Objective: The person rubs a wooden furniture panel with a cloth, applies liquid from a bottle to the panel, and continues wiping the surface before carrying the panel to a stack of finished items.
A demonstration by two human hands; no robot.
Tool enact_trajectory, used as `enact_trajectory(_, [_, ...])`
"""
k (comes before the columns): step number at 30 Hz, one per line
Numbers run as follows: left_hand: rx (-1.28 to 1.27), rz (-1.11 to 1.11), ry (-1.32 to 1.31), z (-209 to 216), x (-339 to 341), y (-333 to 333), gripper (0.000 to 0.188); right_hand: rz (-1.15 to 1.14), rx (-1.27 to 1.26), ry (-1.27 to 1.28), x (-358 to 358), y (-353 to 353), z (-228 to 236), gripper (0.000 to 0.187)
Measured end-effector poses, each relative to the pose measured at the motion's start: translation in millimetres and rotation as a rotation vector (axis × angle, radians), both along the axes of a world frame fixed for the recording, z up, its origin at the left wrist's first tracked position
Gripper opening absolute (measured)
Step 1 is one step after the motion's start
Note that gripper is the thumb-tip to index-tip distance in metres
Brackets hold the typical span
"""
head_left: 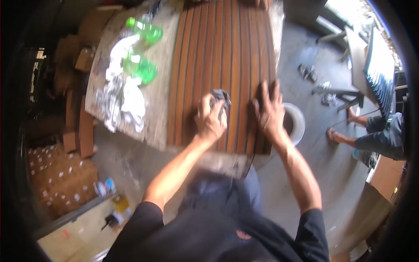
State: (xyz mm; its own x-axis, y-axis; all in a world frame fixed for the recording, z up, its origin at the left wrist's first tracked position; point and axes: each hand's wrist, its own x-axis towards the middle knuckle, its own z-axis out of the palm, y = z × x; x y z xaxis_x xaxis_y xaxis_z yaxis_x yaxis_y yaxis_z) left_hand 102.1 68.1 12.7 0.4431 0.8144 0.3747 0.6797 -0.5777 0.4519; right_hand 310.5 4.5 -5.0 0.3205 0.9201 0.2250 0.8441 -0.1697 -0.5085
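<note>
A brown slatted wooden panel (200,56) lies flat on a worn, pale worktable (159,96), its slats running away from me. Bunched in my left hand (210,121) is a dark grey rag (222,97), pressed against the slats near the panel's middle. My right hand (269,111) rests on the panel's right edge with its fingers stretched out, holding nothing. At the far end, part of another person's hand (263,3) shows by the panel.
Two green plastic bottles (142,69) and crumpled white cloths (133,105) lie on the table's left side. A white bucket (297,124) stands on the floor at the right. Another person's legs (371,135) and a slatted bench (377,70) are farther right.
</note>
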Motion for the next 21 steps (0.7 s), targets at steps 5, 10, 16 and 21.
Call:
enact_trajectory(5, [-0.063, 0.261, -0.023, -6, 72, 141, 0.024, 0.026, -0.067, 0.016, -22, 2, -2, 0.073])
enact_trajectory(10, [-0.04, -0.067, 0.009, -20, 6, 23, 0.031, -0.012, -0.045, -0.013, -2, -2, -14, 0.072])
enact_trajectory(16, [-0.146, -0.06, -0.027, 2, -56, -52, 0.027, 0.005, -0.049, -0.004, -5, 1, -5, 0.073])
enact_trajectory(21, [-0.075, 0.128, -0.02, -20, 64, 132, 0.024, 0.003, -0.071, -0.019, -12, -1, 2, 0.074])
